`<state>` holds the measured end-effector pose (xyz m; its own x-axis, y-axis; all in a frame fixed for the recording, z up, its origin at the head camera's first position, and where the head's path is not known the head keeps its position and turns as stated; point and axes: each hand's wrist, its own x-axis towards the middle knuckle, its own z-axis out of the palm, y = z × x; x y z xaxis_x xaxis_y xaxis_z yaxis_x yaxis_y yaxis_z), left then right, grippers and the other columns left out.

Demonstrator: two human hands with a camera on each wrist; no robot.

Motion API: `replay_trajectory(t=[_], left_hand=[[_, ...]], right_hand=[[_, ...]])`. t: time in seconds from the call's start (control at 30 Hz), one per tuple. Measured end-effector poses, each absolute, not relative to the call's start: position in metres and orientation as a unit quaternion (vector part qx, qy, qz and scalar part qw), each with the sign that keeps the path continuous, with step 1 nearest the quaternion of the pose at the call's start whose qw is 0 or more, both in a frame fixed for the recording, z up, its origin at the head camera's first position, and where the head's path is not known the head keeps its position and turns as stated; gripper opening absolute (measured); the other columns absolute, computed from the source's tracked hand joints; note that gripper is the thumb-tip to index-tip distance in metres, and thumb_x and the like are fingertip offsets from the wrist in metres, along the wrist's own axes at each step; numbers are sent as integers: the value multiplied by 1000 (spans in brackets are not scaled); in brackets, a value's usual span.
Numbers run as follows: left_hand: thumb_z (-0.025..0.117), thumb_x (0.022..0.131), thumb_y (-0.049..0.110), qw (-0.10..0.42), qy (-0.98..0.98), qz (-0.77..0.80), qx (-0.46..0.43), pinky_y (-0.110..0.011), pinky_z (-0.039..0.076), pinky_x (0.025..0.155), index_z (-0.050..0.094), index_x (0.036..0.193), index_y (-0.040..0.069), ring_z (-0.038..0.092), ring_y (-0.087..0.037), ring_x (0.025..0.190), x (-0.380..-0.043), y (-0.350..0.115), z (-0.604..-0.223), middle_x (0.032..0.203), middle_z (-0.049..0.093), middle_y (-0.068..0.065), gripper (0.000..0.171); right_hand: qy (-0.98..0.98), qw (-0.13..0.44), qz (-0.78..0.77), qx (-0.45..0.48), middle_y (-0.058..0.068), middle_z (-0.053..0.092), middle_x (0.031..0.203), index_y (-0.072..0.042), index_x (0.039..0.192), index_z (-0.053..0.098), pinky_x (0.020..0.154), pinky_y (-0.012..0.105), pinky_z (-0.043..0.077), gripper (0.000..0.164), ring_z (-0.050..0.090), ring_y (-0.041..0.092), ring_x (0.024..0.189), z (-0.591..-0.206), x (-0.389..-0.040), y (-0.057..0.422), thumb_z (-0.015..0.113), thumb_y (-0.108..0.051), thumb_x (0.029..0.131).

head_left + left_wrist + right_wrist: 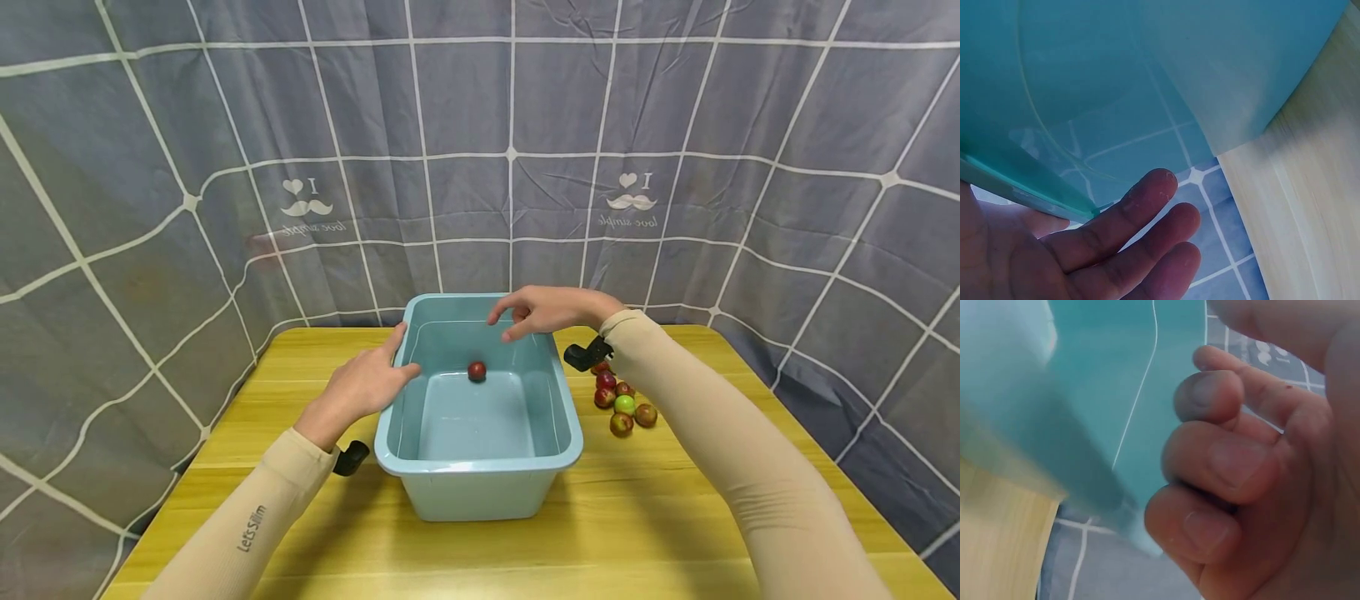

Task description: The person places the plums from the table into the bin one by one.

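A light blue plastic tub (480, 467) stands on the wooden table, with one dark red round fruit, apparently a plum (477, 371), on its floor toward the far end. My left hand (367, 379) rests on the tub's left rim, its thumb reaching over to the inside. In the left wrist view, several fingers (1141, 244) extend loosely outside the wall. Over the tub's far right corner hovers my right hand (551, 308), thumb and index finger apart. Its other fingers (1222, 456) bend loosely in the right wrist view, and nothing is visible between them.
Several more plums (604, 397), mostly red with one bright green fruit (624, 405), lie on the table (645, 517) right of the tub, under the right forearm. A grey curtain (465, 200) with white grid lines hangs behind and along both sides.
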<state>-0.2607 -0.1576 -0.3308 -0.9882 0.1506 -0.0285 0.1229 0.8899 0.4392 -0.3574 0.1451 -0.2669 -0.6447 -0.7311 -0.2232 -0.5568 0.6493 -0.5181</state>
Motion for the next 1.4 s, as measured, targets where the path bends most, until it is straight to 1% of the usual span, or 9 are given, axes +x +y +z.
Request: replay_trajectory(t=[0.37, 0.47, 0.63, 0.7, 0.8, 0.93, 1.07, 1.2, 1.4], left_hand=[[43, 98, 52, 36, 971, 225, 70, -54, 49, 82, 4, 164, 23, 54, -43, 129, -261, -158, -331, 155, 44, -19, 83], [43, 98, 53, 39, 971, 227, 69, -53, 50, 81, 3, 164, 24, 54, -42, 129, -261, -158, -331, 155, 44, -18, 82], [43, 98, 52, 37, 970, 230, 68, -51, 50, 79, 4, 164, 25, 56, -42, 126, -261, -158, -331, 155, 45, -18, 82], [43, 98, 52, 35, 970, 230, 69, -51, 50, 79, 4, 164, 25, 56, -42, 126, -261, -158, -331, 155, 45, -18, 82], [43, 98, 53, 35, 970, 231, 68, -51, 50, 79, 4, 164, 25, 56, -42, 126, -261, -158, -331, 155, 45, -18, 82], [44, 98, 53, 37, 970, 233, 64, -49, 50, 77, 5, 164, 25, 58, -40, 124, -260, -159, -332, 154, 47, -18, 82], [44, 98, 52, 35, 969, 234, 67, -48, 50, 76, 5, 164, 24, 58, -40, 123, -260, -158, -332, 153, 47, -19, 82], [43, 98, 52, 34, 969, 234, 70, -49, 50, 77, 4, 164, 24, 58, -41, 124, -260, -157, -332, 154, 46, -19, 82], [43, 99, 52, 37, 969, 233, 68, -47, 49, 75, 3, 164, 25, 59, -39, 121, -260, -158, -332, 153, 46, -19, 82]], right_hand=[[876, 172, -285, -350, 2, 46, 70, -24, 138, 59, 64, 31, 40, 39, 37, 15, 58, -268, -342, 191, 64, -30, 99], [876, 165, -306, -335, 5, 47, 71, -25, 138, 58, 66, 32, 41, 39, 38, 14, 58, -270, -337, 203, 64, -29, 99], [878, 146, -330, -314, 5, 46, 69, -20, 142, 55, 68, 33, 42, 45, 39, 15, 58, -275, -331, 223, 64, -30, 99], [880, 134, -337, -308, 4, 47, 70, -21, 143, 54, 65, 34, 42, 45, 39, 16, 58, -277, -327, 231, 64, -31, 99], [884, 120, -348, -290, 5, 50, 72, -26, 141, 55, 61, 32, 42, 43, 39, 17, 57, -283, -322, 244, 64, -32, 99], [885, 116, -367, -263, 9, 48, 75, -30, 140, 55, 57, 31, 39, 43, 37, 15, 56, -291, -317, 260, 64, -36, 99], [883, 108, -383, -249, 11, 48, 77, -25, 141, 54, 55, 30, 37, 45, 35, 13, 56, -298, -312, 276, 64, -36, 99], [878, 100, -401, -243, 10, 48, 77, -19, 143, 52, 53, 30, 36, 45, 34, 14, 55, -305, -306, 290, 62, -31, 100], [867, 91, -434, -230, 9, 50, 79, -17, 145, 50, 54, 31, 38, 47, 37, 22, 59, -320, -299, 308, 62, -30, 101]])
